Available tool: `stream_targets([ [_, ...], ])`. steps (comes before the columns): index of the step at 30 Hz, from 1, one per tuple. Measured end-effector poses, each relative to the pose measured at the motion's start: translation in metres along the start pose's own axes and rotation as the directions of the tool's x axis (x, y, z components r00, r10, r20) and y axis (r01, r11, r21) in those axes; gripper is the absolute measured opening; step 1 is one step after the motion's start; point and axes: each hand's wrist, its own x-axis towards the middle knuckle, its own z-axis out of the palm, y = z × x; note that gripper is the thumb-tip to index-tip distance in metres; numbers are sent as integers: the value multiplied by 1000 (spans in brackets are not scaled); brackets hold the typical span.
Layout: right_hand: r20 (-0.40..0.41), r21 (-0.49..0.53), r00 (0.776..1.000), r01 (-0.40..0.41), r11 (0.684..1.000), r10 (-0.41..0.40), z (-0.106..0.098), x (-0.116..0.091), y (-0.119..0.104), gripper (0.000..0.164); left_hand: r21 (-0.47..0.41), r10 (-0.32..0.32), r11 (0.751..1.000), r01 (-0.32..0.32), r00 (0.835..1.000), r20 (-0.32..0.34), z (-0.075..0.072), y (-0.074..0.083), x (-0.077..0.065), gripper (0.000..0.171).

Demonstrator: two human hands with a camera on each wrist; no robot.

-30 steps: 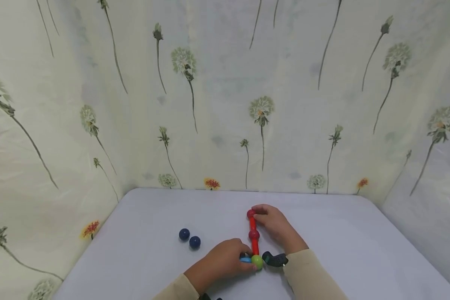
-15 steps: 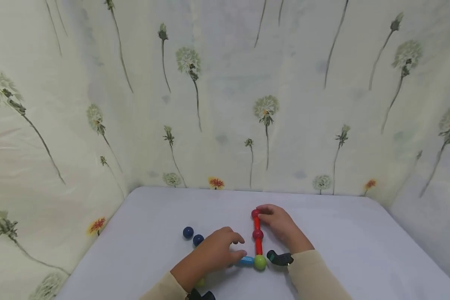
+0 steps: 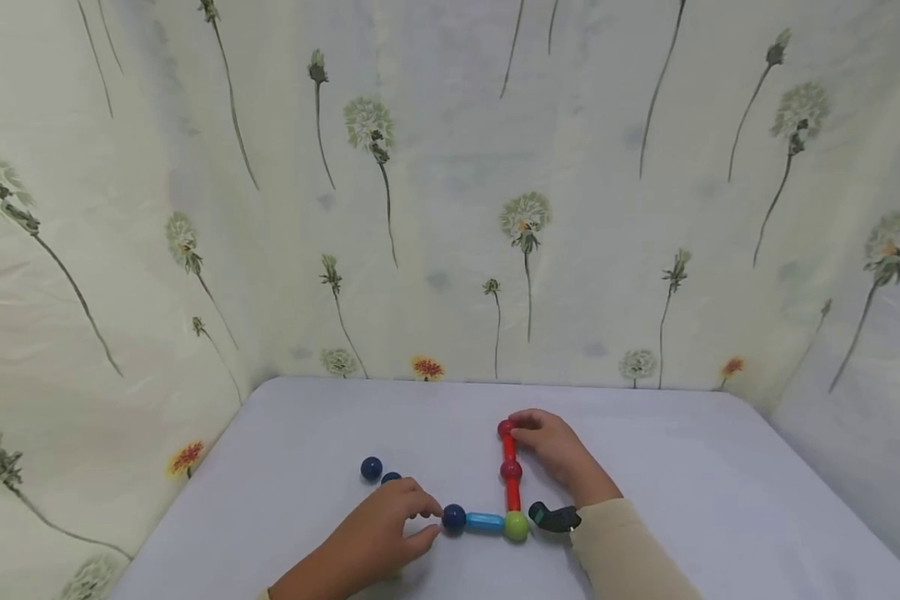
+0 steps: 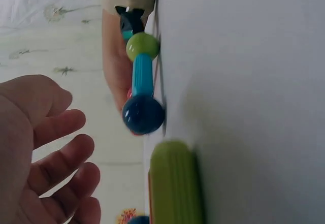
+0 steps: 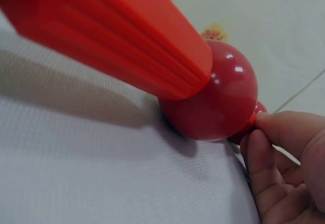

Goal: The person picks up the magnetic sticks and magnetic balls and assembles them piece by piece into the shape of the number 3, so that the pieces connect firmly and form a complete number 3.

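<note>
An L-shaped chain of balls and rods lies on the table. Its dark blue ball (image 3: 453, 518) joins a light blue rod (image 3: 485, 522), then a lime green ball (image 3: 516, 526). From there red rods (image 3: 513, 494) lead away through a middle red ball (image 3: 511, 470) to a far red ball (image 3: 505, 428). My right hand (image 3: 558, 450) pinches the chain at that far ball with thumb and finger. Beside the dark blue ball is my left hand (image 3: 378, 529), its fingers loosely bent and spread; the left wrist view shows nothing in this hand (image 4: 51, 153).
Two loose dark blue balls lie to the left, one in full view (image 3: 371, 468) and one partly behind my left hand (image 3: 392, 477). A green rod (image 4: 175, 183) lies on the white table (image 3: 645, 450) near my left wrist. Flower-print cloth (image 3: 450, 208) surrounds the table's back and sides.
My left hand has let go near the lime green ball and drawn back left, uncovering the light blue rod and the dark blue ball at its end. My right hand stays at the far red ball.
</note>
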Motion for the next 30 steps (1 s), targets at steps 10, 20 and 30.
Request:
stream_targets([
  [10,-11,7,1000,-20,1000,20,1,0,1,30,-62,-123,990,128,989,79,-22,-26,-25,19],
  [20,-29,12,1000,-1,1000,2,3,3,3,27,-175,-174,965,195,976,129,-24,-58,-26,14],
  [30,-25,22,1000,6,1000,-6,4,0,1,27,-250,-161,947,202,971,174,-18,-67,-27,13],
])
